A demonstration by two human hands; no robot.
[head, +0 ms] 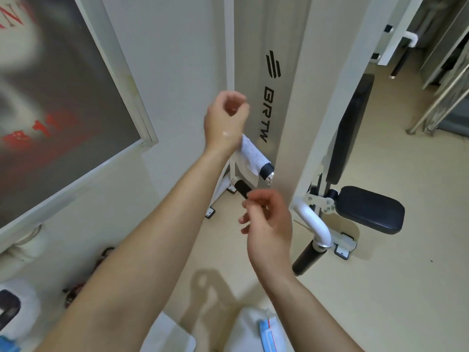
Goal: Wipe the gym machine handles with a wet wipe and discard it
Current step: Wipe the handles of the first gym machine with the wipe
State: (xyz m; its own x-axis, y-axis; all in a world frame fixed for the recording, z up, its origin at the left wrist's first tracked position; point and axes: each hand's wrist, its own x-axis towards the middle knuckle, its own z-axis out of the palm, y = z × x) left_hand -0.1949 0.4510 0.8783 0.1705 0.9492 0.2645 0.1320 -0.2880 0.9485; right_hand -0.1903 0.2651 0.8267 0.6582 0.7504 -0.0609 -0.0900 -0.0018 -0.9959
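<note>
A white wet wipe (pixel 251 153) lies wrapped over a black machine handle (pixel 266 170) with a chrome end cap, in front of the white machine column. A second black handle (pixel 241 189) sticks out just below it. My left hand (pixel 225 118) hovers above the wipe's upper end with its fingers loosely curled and nothing in them. My right hand (pixel 266 219) is lower and nearer to me, just in front of the second handle, fingers slightly apart and holding nothing. Neither hand touches the wipe.
The white column (pixel 276 72) bears black lettering. A black padded seat (pixel 370 212) and a white bar with a black grip (pixel 309 255) stand to the right. A framed poster (pixel 63 97) hangs on the left. A blue-and-white wipe pack (pixel 269 331) lies at the bottom.
</note>
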